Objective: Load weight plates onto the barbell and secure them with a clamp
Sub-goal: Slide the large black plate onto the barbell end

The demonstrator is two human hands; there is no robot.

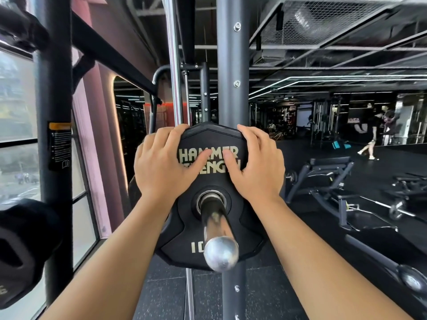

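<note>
A black weight plate (pixel 209 229) with cream lettering and a "10" mark sits on the chrome barbell sleeve (pixel 218 236), whose rounded end points toward me. My left hand (pixel 161 165) grips the plate's upper left edge, fingers curled over the rim and thumb on the face. My right hand (pixel 256 165) grips the upper right edge the same way. No clamp is in view.
A dark rack upright (pixel 232 65) and a chrome guide rod (pixel 173 65) rise behind the plate. Another upright (pixel 54 135) stands at left with a stored black plate (pixel 20 248) low beside it. Benches (pixel 328 181) and a person (pixel 372 137) are off right.
</note>
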